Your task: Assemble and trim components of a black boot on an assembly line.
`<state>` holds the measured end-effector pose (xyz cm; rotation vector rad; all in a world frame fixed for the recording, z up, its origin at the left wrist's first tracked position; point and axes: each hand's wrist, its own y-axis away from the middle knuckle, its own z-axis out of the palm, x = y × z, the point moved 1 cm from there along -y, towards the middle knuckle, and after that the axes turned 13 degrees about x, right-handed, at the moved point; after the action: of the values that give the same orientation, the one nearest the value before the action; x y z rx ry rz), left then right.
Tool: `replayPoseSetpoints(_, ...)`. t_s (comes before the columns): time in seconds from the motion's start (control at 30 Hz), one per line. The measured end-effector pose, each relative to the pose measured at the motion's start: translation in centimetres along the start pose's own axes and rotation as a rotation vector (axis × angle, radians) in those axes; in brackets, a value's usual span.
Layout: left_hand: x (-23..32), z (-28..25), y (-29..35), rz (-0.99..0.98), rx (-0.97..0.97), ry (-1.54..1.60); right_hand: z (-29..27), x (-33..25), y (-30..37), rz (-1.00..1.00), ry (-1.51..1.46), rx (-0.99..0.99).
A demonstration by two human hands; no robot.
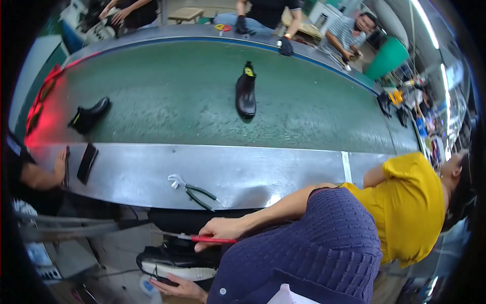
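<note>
My right hand (216,232) is closed around a thin red-handled tool (202,238) whose tip points left, just above a dark shoe with a white sole (174,263). My left hand (178,289) grips that shoe from underneath, below the edge of the metal ledge (283,177). My dark blue knit sleeve (314,243) fills the lower right and hides part of the shoe.
Green-handled pliers (196,193) lie on the ledge. Black boots (246,92) (89,116) rest on the green conveyor belt (177,86). A person in a yellow shirt (410,202) leans in at right. Another person's hand (61,167) lies near a flat black object (87,162). More people work at the far side.
</note>
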<state>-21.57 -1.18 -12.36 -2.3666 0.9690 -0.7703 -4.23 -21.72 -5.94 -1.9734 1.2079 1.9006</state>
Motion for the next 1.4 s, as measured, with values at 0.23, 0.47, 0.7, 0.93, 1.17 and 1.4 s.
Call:
replayPoseSetpoints(0.23,4.3,-1.8,-5.7,0.215,0.145,0.130,-6.5,7.5,0.4,-0.049,0.491,0.727)
replayPoseSetpoints(0.47,1.1,-1.6,-4.8,-0.148,0.231,0.368,-9.3,12.4,1.4,0.081,0.712,0.828)
replayPoseSetpoints(0.7,2.1,-4.0,-7.5,-0.356,0.333,0.343,-8.4,12.4,0.0,0.155,0.751,0.691)
replayPoseSetpoints(0.93,3.8,-7.2,-10.0,-0.212,0.571,0.391,-6.7,10.2,-4.1,-0.151,0.736,0.740)
replayPoseSetpoints(1.17,1.1,-11.3,-11.8,0.018,0.949,0.258,-1.7,8.7,-11.0,-0.224,0.817,0.601)
replayPoseSetpoints(1.4,-2.4,-10.3,-8.8,-0.011,0.722,0.123,-1.6,9.5,-11.2,-0.356,0.899,0.634)
